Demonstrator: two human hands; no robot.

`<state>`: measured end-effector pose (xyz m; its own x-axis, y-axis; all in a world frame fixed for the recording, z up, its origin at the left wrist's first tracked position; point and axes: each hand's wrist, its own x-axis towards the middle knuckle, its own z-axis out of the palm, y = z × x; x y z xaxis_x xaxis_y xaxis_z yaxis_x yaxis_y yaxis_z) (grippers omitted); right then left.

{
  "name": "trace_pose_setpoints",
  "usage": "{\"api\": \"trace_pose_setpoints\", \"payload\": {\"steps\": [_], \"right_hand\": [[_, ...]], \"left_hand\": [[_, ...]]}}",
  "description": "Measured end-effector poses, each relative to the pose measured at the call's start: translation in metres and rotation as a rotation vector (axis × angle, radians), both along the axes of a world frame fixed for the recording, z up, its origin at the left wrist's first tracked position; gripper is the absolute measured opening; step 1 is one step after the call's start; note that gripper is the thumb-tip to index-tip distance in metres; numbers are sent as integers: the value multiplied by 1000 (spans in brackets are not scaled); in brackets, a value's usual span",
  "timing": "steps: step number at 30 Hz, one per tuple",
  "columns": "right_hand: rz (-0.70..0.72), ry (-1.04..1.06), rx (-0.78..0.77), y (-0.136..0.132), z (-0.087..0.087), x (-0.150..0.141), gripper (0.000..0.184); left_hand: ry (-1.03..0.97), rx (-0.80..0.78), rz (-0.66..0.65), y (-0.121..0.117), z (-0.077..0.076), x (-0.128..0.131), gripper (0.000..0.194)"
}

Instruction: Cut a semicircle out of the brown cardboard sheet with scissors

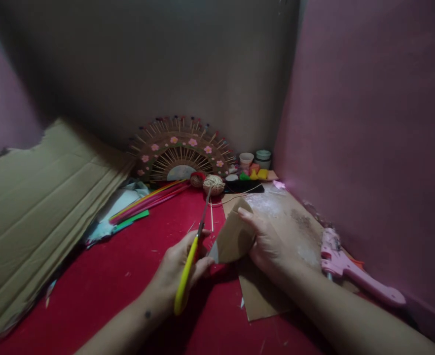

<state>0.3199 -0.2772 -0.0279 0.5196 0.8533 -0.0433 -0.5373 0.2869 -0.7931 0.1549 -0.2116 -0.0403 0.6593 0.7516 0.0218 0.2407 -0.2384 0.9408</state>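
The left hand point(180, 259) grips yellow-handled metal scissors point(187, 276) pointing forward, apparently so it can also steady the curved brown cardboard piece point(232, 240) clasped by the right hand point(270, 246).

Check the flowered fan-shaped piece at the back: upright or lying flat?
Upright: the fan-shaped piece rises before the grey wall, its sticks radiating upward.

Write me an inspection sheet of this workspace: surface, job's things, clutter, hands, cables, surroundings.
Surface: red worktop, small scraps scattered on it.
Job's things: yellow-handled scissors; cardboard piece.
Clutter: large cardboard sheet at left; twine ball beyond the hands; pink glue gun at right.
Hands: left hand holds the scissors; right hand grips the cardboard piece.
Cables: nothing seen.
Surroundings: grey wall behind, pink wall at right.
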Motion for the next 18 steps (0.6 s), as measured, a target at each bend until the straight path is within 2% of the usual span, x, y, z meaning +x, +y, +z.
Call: {"api": "trace_pose_setpoints", "payload": {"steps": [3,8,10,12,15,18], "right_hand": [[-56,-63,-23,-6,13,4,17],[16,-167,-53,-31,44,2,14],[5,-178,-57,-34,48,1,14],[-27,-135,-63,-29,41,3,16],[-132,-43,-34,-12,19,7,20],[-186,20,-30,-1,3,9,17]], "left_hand": [[32,35,-11,3,-3,-2,46],[19,26,37,4,1,0,48],[-12,-18,50,3,2,2,49],[-29,-65,38,3,2,3,50],[-17,-111,-5,1,3,5,54],[-35,-159,16,-2,8,8,58]]}}
